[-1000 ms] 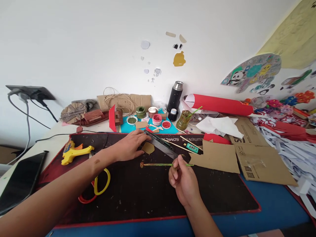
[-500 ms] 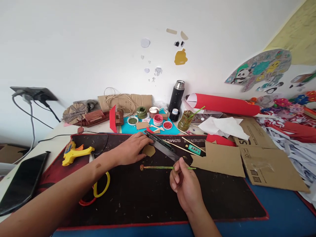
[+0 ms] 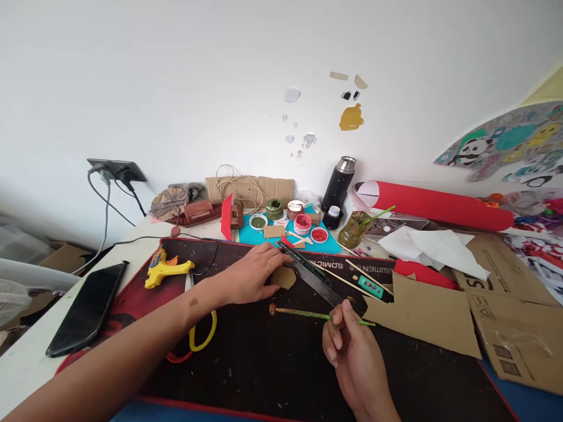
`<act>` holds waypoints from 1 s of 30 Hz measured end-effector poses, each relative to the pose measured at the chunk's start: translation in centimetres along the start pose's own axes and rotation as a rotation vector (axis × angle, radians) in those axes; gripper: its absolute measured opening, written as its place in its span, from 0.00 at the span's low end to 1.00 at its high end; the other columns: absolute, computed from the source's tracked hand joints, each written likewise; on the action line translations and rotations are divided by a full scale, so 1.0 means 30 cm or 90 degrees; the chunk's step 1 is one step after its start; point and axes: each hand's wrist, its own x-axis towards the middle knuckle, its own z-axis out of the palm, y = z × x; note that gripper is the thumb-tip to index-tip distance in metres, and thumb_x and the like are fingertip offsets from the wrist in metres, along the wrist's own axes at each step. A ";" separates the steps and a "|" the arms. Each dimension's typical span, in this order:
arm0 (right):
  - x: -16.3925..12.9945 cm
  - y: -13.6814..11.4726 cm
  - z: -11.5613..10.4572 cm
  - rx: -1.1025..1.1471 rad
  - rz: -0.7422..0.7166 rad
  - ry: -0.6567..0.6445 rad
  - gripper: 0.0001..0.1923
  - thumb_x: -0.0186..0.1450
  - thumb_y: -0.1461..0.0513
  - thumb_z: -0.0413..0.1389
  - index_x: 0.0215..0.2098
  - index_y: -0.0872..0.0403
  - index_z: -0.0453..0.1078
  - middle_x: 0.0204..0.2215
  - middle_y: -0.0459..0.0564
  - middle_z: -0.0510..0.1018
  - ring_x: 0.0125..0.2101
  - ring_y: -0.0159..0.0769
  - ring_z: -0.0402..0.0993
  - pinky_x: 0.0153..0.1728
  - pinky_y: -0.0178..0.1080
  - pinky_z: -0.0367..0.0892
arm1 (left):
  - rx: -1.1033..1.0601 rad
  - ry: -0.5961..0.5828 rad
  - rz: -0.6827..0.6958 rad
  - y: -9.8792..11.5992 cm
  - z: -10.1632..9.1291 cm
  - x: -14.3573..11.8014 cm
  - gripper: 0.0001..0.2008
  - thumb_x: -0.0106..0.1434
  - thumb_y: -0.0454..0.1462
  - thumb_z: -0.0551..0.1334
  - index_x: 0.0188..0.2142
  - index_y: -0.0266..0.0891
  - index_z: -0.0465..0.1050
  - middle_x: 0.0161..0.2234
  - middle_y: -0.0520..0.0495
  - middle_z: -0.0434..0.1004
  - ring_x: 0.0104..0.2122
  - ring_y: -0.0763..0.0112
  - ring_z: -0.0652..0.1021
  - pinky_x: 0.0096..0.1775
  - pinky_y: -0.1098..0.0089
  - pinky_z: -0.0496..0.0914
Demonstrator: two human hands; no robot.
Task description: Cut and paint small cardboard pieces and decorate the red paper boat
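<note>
My right hand [image 3: 354, 351] pinches a thin green stick [image 3: 303, 313] between thumb and fingers. A brown knobby lump sits on its left end, and its right tip pokes out past the fingers. My left hand [image 3: 255, 272] lies over the dark mat with fingers stretched and thumb apart, beside a small tan cardboard piece [image 3: 284, 278]. Its fingertips are by the upper end of a metal ruler [image 3: 314, 283]; whether they touch it I cannot tell. Along the ruler lies a dark green utility knife [image 3: 308, 266]. The ruler's lower end reaches the right fingertips.
A yellow glue gun [image 3: 169, 271], scissors [image 3: 206, 337] and a black phone [image 3: 88, 310] lie on the left. Paint pots [image 3: 302, 224], a black flask [image 3: 338, 184] and a murky jar [image 3: 352, 230] stand behind. Cut cardboard [image 3: 431, 313] covers the right side.
The camera view has shifted left, so everything appears further right. Both hands keep nearly the same places over the mat, and the stick is still in my right hand.
</note>
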 end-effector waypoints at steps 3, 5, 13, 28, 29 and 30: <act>-0.002 -0.002 0.000 -0.007 0.000 0.000 0.32 0.56 0.37 0.72 0.26 0.52 0.67 0.15 0.37 0.60 0.15 0.27 0.56 0.15 0.31 0.52 | 0.038 0.063 -0.049 -0.033 -0.048 -0.048 0.26 0.67 0.38 0.65 0.64 0.43 0.66 0.54 0.40 0.76 0.55 0.51 0.72 0.60 0.52 0.68; -0.004 -0.003 0.000 -0.014 0.004 -0.001 0.32 0.57 0.37 0.71 0.26 0.52 0.67 0.15 0.38 0.60 0.15 0.27 0.56 0.16 0.31 0.52 | 0.085 0.115 -0.114 -0.077 -0.072 -0.089 0.25 0.69 0.43 0.64 0.64 0.42 0.65 0.53 0.40 0.75 0.55 0.50 0.72 0.59 0.51 0.68; -0.012 -0.008 0.007 -0.042 0.018 -0.016 0.32 0.57 0.36 0.71 0.25 0.52 0.68 0.15 0.39 0.60 0.15 0.27 0.56 0.16 0.32 0.52 | 0.229 0.109 -0.269 -0.189 -0.033 -0.183 0.30 0.69 0.47 0.62 0.66 0.37 0.65 0.55 0.34 0.78 0.56 0.42 0.72 0.58 0.45 0.67; -0.007 -0.008 0.010 -0.052 0.017 -0.012 0.33 0.56 0.35 0.70 0.25 0.52 0.67 0.15 0.39 0.60 0.15 0.27 0.55 0.16 0.33 0.51 | 0.285 0.072 -0.307 -0.181 0.003 -0.143 0.35 0.71 0.53 0.63 0.68 0.34 0.63 0.58 0.28 0.78 0.57 0.38 0.74 0.57 0.45 0.66; -0.007 -0.008 0.010 -0.050 0.018 -0.012 0.32 0.57 0.35 0.70 0.25 0.52 0.67 0.15 0.39 0.60 0.15 0.27 0.55 0.16 0.32 0.51 | 0.281 0.081 -0.312 -0.180 -0.001 -0.146 0.37 0.70 0.55 0.63 0.69 0.35 0.62 0.59 0.28 0.77 0.58 0.38 0.74 0.57 0.45 0.66; -0.007 -0.008 0.009 -0.049 0.019 -0.012 0.32 0.57 0.35 0.70 0.25 0.52 0.67 0.15 0.39 0.60 0.15 0.27 0.56 0.16 0.32 0.51 | 0.276 0.092 -0.311 -0.177 -0.006 -0.148 0.38 0.69 0.56 0.64 0.69 0.36 0.61 0.60 0.28 0.76 0.58 0.37 0.73 0.58 0.44 0.65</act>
